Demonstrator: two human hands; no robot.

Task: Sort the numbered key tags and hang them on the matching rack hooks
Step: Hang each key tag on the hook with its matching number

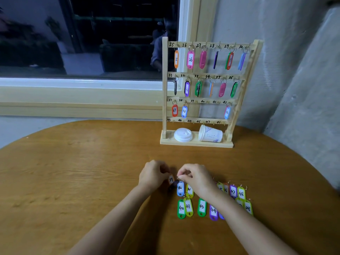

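A wooden key rack (164,107) stands at the table's far right, its hooks numbered 25 to 48. Tags hang on the two upper rows and on hooks 37, 38 and 42; the other hooks in the lower rows are bare. Several coloured numbered tags lie in two rows on the table, among them a green tag 40 (181,208), a yellow tag 41 (188,207) and a yellow tag 48 (241,193). My left hand (153,174) holds the tag marked 39 (171,179). My right hand (196,178) pinches the ring above a blue tag 40 (180,188).
A white cup lid (183,134) and a white paper cup (210,134) lying on its side rest on the rack's base. The round wooden table (82,172) stands against a window sill (73,96) and a grey wall (294,80).
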